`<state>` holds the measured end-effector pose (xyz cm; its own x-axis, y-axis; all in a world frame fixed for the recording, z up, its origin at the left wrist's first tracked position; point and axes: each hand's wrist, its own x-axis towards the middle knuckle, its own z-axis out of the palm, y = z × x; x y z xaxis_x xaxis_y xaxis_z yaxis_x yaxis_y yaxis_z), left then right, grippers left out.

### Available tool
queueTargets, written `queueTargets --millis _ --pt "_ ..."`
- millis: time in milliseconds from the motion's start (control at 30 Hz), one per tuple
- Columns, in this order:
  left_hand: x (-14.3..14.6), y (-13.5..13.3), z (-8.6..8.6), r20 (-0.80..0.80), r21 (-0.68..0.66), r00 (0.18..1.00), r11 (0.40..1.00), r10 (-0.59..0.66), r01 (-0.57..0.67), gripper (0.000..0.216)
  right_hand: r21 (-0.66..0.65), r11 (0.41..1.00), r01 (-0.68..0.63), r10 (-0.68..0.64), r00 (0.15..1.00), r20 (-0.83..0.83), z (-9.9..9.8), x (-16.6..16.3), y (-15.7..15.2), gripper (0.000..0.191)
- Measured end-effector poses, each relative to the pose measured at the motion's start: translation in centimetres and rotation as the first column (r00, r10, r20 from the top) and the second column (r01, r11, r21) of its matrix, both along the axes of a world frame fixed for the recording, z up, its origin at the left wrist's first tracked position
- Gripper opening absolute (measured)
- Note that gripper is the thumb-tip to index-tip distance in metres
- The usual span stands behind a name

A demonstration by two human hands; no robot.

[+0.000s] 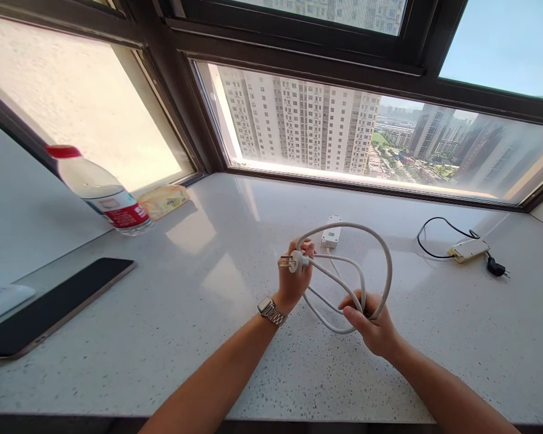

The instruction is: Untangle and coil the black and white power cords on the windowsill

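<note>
Speckled pale stone sill [208, 301] stretches wide and mostly bare beneath dark-framed windows. The person's left hand [295, 283] is closed around a white plug [294, 261]. The right hand [373, 328] pinches its smooth, round cable [390, 265], looped in the air above the sill. A white power strip [332, 232] lies just behind.

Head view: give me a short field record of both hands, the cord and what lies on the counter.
left hand: closed on the plug end of the white cord
right hand: pinching the cord's loops together
cord state: loose loops, held above the counter, leading back toward a white power strip
counter, left side: bottle, yellow packet, dark tablet
counter, right side: beige box with a black cable
</note>
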<state>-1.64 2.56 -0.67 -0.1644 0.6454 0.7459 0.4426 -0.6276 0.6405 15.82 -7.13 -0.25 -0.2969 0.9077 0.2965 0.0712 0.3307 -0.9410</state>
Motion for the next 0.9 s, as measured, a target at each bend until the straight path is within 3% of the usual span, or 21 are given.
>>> queueTargets --millis 133,233,333,500,667,767,833,900 --pt "-0.2 0.2 -0.3 -0.101 0.008 0.995 1.0 0.001 0.0 0.013 0.033 0.999 0.027 -0.022 0.99 -0.137 0.5 0.1 0.4 0.039" --pt "0.1 0.0 -0.5 0.02 -0.137 0.993 0.983 -0.118 0.119 0.013 -0.023 1.0 0.009 -0.014 0.971 -0.238 0.2 0.5 0.8 0.038" --pt "0.5 -0.2 -0.6 0.222 -0.27 0.942 0.912 -0.253 0.309 0.018 -0.089 0.995 -0.038 0.006 0.943 -0.332 -0.2 0.8 1.3 0.037" --pt "1.0 -0.6 -0.3 0.388 -0.26 0.831 0.817 -0.399 0.514 0.035 -0.17 0.982 -0.081 -0.004 0.893 -0.45 0.1 1.2 1.7 0.042" --pt "1.2 -1.2 0.1 0.629 -0.311 0.648 0.626 -0.429 0.715 0.035 -0.192 0.979 -0.065 -0.034 0.881 -0.471 0.3 1.3 1.9 0.048" --pt "1.3 -1.3 0.1 0.671 -0.32 0.595 0.551 -0.442 0.77 0.037 -0.185 0.982 -0.037 -0.055 0.883 -0.467 0.1 1.3 2.0 0.051" --pt "1.2 -1.3 -0.1 0.627 -0.329 0.62 0.56 -0.472 0.76 0.037 -0.187 0.982 -0.016 -0.073 0.885 -0.461 0.0 1.3 2.0 0.052" --pt "1.1 -1.2 -0.4 0.527 -0.329 0.695 0.637 -0.489 0.697 0.039 -0.201 0.979 0.015 -0.105 0.89 -0.444 0.0 1.4 2.1 0.053"
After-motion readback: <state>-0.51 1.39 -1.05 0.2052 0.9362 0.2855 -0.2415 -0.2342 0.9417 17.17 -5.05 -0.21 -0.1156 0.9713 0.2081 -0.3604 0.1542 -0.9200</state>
